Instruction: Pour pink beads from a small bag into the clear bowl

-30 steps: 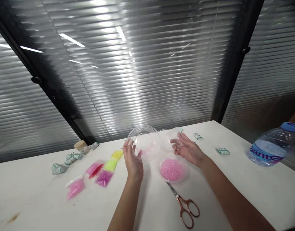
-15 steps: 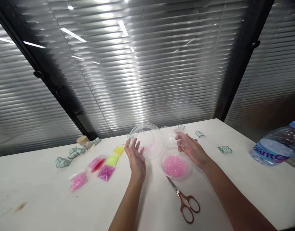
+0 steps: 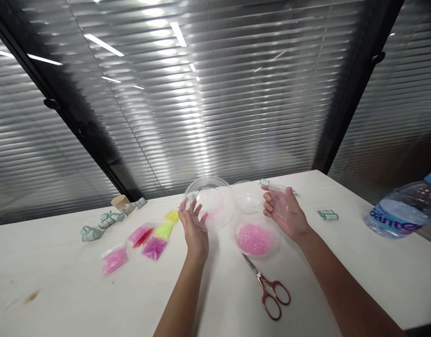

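My left hand [image 3: 193,230] grips the near rim of a large clear bowl [image 3: 211,199], tilted up off the white table [image 3: 78,299], with a few pale pink beads inside. My right hand [image 3: 285,211] hovers to the right of it, palm turned left and fingers loosely curled round a small clear plastic bag [image 3: 277,187]. Between the hands stands a small empty clear bowl [image 3: 248,196]. Below my right hand sits a clear bowl of pink beads [image 3: 256,238].
Rose-gold scissors [image 3: 271,291] lie near the bead bowl. Small bags of pink [image 3: 113,260], purple [image 3: 154,248] and yellow-green beads [image 3: 164,229] lie at the left. Teal ribbon rolls [image 3: 92,232], a lidded jar [image 3: 120,202] and a water bottle [image 3: 401,211] stand around.
My right hand has drawn back to the right and risen a little, away from the large bowl. My left hand still holds the bowl; the view has shifted slightly.
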`<state>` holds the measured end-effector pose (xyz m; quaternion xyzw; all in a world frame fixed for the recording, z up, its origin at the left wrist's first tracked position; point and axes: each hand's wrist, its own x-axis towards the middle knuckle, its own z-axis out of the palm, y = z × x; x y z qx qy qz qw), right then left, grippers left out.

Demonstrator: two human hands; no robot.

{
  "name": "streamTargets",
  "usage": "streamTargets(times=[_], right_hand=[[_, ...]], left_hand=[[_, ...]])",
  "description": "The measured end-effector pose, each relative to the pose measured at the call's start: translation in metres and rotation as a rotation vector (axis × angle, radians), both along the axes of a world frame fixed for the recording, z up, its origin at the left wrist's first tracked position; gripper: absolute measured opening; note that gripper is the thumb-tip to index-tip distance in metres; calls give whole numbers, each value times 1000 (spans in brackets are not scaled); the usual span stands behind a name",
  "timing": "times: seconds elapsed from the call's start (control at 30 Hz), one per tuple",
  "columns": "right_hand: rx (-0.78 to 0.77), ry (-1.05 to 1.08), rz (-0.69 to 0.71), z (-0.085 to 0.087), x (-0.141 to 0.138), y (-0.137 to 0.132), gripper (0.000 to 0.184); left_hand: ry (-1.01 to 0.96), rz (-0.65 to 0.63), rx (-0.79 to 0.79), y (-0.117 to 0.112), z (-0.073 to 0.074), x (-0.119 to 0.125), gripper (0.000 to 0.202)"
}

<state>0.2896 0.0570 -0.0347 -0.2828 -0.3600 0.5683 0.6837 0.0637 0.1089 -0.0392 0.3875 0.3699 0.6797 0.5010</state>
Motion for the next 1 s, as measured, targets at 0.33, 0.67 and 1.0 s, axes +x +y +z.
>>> streamTargets(times=[0.33,0.67,1.0], right_hand=[[183,-516,-190,-5,-1,0,53],[107,-923,-210,1,-24,-12,55],[253,-1054,-118,12,-41,-25,54]], left_hand=[[300,134,-521,34,-15,-41,38],[829,80,247,-4,7,-28,51],[1153,-389,668,-28,-6,-2,68]])
